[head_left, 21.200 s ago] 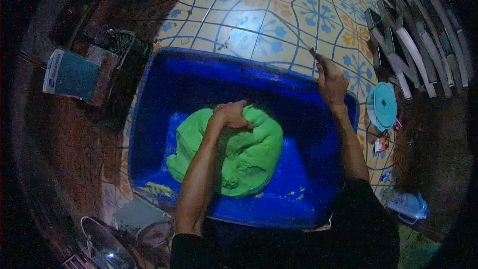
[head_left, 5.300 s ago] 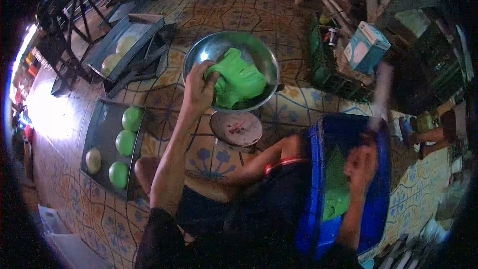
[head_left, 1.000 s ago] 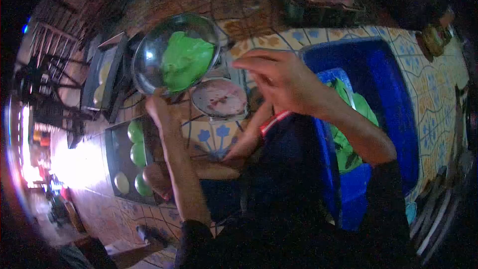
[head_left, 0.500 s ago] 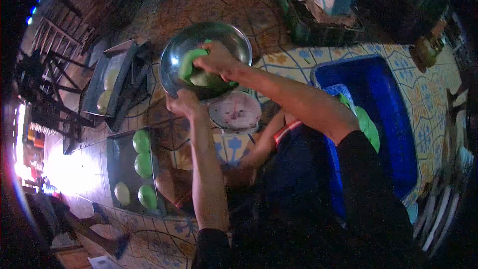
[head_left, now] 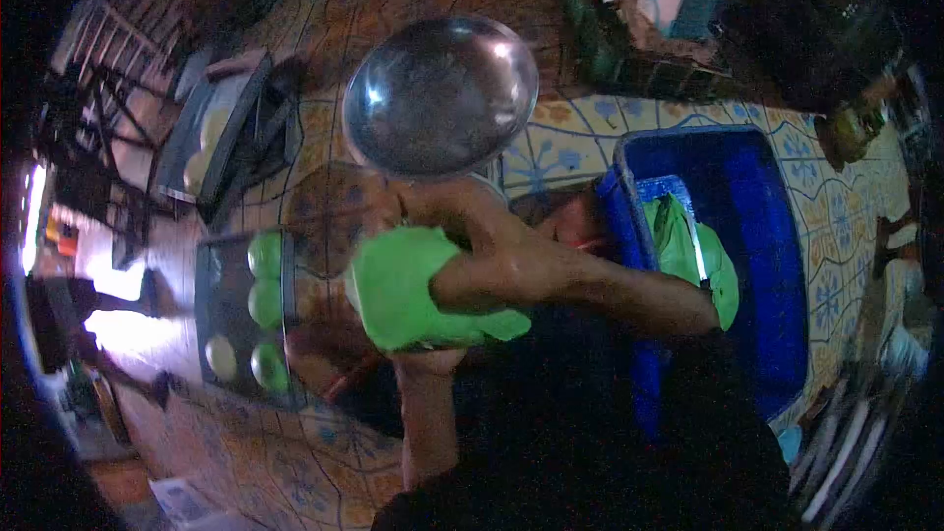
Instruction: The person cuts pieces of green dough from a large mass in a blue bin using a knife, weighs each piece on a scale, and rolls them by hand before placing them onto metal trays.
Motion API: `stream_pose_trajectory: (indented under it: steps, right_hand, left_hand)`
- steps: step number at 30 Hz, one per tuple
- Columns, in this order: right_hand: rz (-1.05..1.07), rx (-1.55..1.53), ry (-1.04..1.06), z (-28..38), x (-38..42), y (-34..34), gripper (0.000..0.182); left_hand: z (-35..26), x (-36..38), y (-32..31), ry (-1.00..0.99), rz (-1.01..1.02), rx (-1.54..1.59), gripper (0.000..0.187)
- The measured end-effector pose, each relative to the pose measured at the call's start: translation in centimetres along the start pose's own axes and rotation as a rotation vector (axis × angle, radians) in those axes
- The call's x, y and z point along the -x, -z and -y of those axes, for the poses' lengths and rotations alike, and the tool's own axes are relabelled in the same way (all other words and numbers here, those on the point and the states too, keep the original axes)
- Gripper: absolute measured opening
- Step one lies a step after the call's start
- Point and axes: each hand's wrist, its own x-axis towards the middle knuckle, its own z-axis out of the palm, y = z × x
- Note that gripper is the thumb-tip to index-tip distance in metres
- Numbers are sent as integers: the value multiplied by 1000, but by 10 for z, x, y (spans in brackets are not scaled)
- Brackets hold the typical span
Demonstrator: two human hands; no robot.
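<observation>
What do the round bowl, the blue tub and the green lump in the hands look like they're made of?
Bowl: looks like polished metal, likely steel; it is grey, with bright glints on its curved inside.
Tub: probably plastic; an even saturated blue with a smooth rounded rim.
Green lump: seems soft dough; matte, bulging and folding between the left hand and right hand.

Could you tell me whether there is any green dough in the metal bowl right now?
No, the metal bowl shows only bare shiny metal; the green dough is held between both hands in front of it.
</observation>
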Motion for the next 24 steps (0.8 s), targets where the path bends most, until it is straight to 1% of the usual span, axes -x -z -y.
stream_pose_trajectory:
  steps: [2,3,4,6,7,8,10,13,14,16,17,19,20,22,23,24]
  right_hand:
    - [46,201,-5,-22,20,6,59]
    - [-103,113,-114,-25,41,18,53]
    - [-252,33,-231,-30,53,26,48]
    - [-447,186,-187,-103,81,2,46]
    - [-583,225,-228,-116,82,-5,42]
    - [-718,256,-271,-128,82,-11,39]
    - [-1056,228,-534,-133,63,-31,28]
    - [-1165,192,-327,-116,33,-46,25]
    - [-994,180,-331,-111,23,-57,27]
    - [-622,125,-339,-110,9,-71,33]
    - [-411,84,-348,-113,5,-74,36]
    - [-447,202,-133,-131,19,-50,50]
    - [-493,436,-8,-127,20,-36,49]
    - [-600,556,51,-136,23,-32,46]
    - [-674,436,-34,-156,38,-44,44]
    - [-758,318,-111,-166,48,-49,43]
  left_hand:
    - [4,5,18,165,62,143,61]
    - [-3,10,7,304,106,281,63]
    - [-12,15,1,321,-135,149,65]
    - [-8,16,-2,358,-185,-83,67]
    - [-5,13,-3,384,-197,-209,68]
    - [7,8,7,461,-85,-365,70]
    - [3,-1,27,29,-22,-844,69]
    - [-21,-11,62,-176,88,-690,60]
    - [-16,-14,83,-69,60,-448,58]
    - [-14,-15,87,147,38,99,49]
    - [-8,-13,93,149,35,212,47]
    - [4,0,115,151,10,437,44]
    - [-2,6,105,167,-135,442,42]
    - [2,6,89,99,-97,83,42]
    - [5,10,79,82,-77,-98,42]
    - [-4,6,54,204,21,-318,47]
